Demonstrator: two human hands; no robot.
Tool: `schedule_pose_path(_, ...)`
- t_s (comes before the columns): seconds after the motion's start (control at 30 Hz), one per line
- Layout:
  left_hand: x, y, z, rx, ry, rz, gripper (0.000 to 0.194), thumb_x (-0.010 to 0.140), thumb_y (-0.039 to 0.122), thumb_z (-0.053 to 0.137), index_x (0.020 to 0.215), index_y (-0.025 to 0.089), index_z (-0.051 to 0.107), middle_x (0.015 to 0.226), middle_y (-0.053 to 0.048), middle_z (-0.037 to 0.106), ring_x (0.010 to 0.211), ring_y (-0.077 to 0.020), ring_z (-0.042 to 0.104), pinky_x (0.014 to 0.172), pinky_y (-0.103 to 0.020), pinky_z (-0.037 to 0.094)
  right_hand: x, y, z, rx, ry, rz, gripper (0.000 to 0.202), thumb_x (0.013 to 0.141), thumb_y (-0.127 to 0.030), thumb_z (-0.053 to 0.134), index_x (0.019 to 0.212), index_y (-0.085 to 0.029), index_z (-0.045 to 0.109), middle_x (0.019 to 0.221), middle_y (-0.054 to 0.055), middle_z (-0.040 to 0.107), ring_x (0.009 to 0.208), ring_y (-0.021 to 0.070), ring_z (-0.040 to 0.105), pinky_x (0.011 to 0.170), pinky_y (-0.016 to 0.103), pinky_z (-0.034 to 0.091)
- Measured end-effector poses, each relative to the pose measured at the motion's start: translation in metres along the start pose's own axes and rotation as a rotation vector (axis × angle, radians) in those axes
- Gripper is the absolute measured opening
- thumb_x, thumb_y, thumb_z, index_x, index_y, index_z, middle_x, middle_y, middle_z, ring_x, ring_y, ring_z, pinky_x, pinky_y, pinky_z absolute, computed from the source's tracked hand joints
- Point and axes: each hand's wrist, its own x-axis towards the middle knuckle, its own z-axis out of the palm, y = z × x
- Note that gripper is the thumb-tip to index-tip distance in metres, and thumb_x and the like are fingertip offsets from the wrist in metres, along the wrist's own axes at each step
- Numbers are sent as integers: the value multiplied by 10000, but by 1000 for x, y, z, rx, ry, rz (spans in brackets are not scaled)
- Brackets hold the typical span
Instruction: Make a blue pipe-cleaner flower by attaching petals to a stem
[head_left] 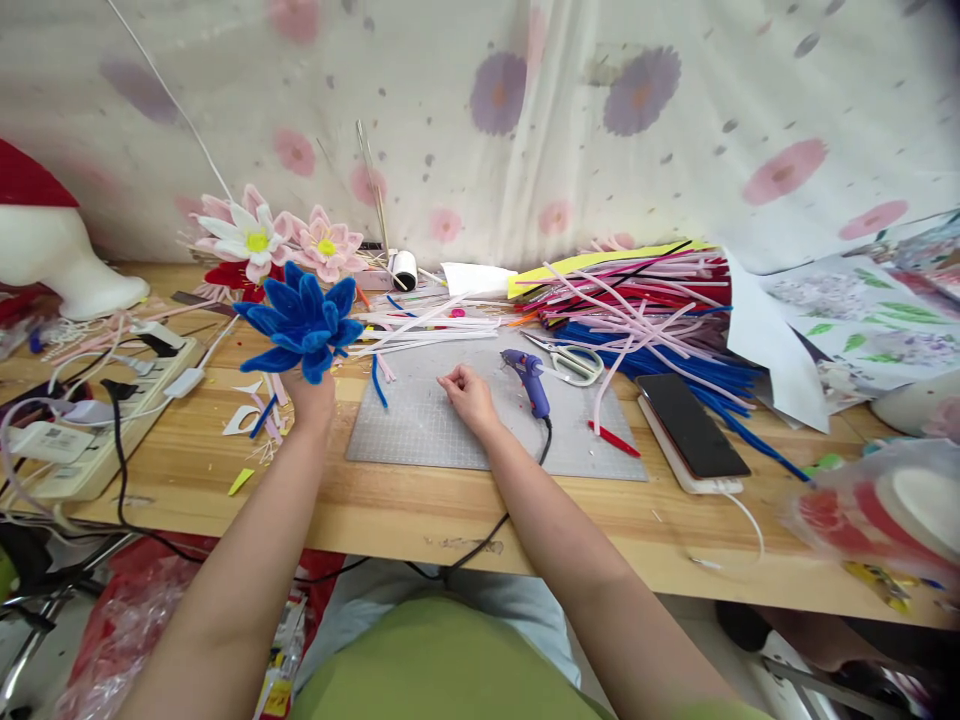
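A blue fuzzy flower (304, 322) is held up by my left hand (309, 395), which is closed under its petals; its stem is hidden. My right hand (469, 393) is over the grey cutting mat (420, 435), thumb and fingertips pressed together, and anything between them is too small to make out. To its right a purple glue gun (529, 380) lies on the mat. Scissors with pale handles (577, 364) lie behind the gun. A short blue pipe cleaner (379, 382) rests at the mat's left side, and a red pen-like tool (616, 440) at its right.
Bundled pipe cleaners (645, 290) spread across the back right. A phone (691, 425) lies on a white box at the right. Finished pink and white flowers (251, 235) stand at the back left, beyond a power strip (124, 425). The gun's black cable (504, 520) crosses the table's front edge.
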Motion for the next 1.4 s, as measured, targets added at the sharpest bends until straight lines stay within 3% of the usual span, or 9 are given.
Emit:
schedule_pose_path(0.2,1,15,1,-163,42,-256,250,569,310,765,675,141,615,606,10,616,590,-107,605,552,-222,502,-9,-5,9,-291,-78,-288,125,798,-259,556,900,-206,606,908,32,654,888,173,544,808,309,403)
schedule_pose_path(0.4,16,34,-10,-345,37,-405,193,709,273,703,684,133,573,586,42,536,436,-8,458,371,-101,329,2,-26,32,-529,-318,-430,300,820,-223,531,1107,-181,605,1152,77,610,1091,219,493,965,354,349)
schedule_pose_path(0.53,14,31,-21,-398,-75,-611,182,851,252,550,720,125,539,528,67,427,332,16,285,291,-101,159,26,-38,60,-643,-384,-448,319,825,-191,486,1117,-166,611,1174,97,599,1106,238,494,975,371,348)
schedule_pose_path(0.7,0,20,-26,-362,-138,-779,269,936,202,346,729,124,499,468,84,318,300,-3,224,283,-108,121,62,-47,102,-579,-435,-532,401,789,-89,454,1156,-175,592,1220,85,588,1147,202,491,1017,352,323)
schedule_pose_path(0.83,-7,16,-24,-361,-154,-815,249,932,217,363,718,137,463,461,96,283,306,-6,214,295,-102,124,82,-51,110,-457,-429,-475,416,747,-42,454,1114,-157,612,1168,72,626,1102,183,530,995,325,353)
schedule_pose_path(1.0,-9,6,-21,-353,-136,-837,265,927,240,380,678,156,412,463,104,240,311,-8,171,302,-109,104,83,-43,82,-239,-256,-233,269,792,-112,426,960,-151,633,995,54,666,900,155,582,840,291,423)
schedule_pose_path(1.17,-17,-6,-11,-385,-257,-861,262,859,301,532,668,152,432,475,105,231,328,-4,177,309,-106,113,46,-31,29,-226,-214,-189,173,789,-318,518,716,-168,565,713,0,595,654,118,499,660,256,392)
schedule_pose_path(1.3,-27,-10,7,-360,-322,-911,255,846,275,549,654,137,456,479,96,263,340,-2,195,318,-108,117,7,-24,-21,-117,-436,-205,257,809,-381,479,676,-173,554,625,-18,564,604,106,490,644,253,390)
schedule_pose_path(1.4,-30,-15,19,-273,-352,-855,239,854,257,525,654,133,485,478,86,281,346,-12,199,330,-122,120,-15,-18,-69,-32,-631,-45,341,778,-487,507,720,-164,601,662,19,627,606,120,541,636,268,435)
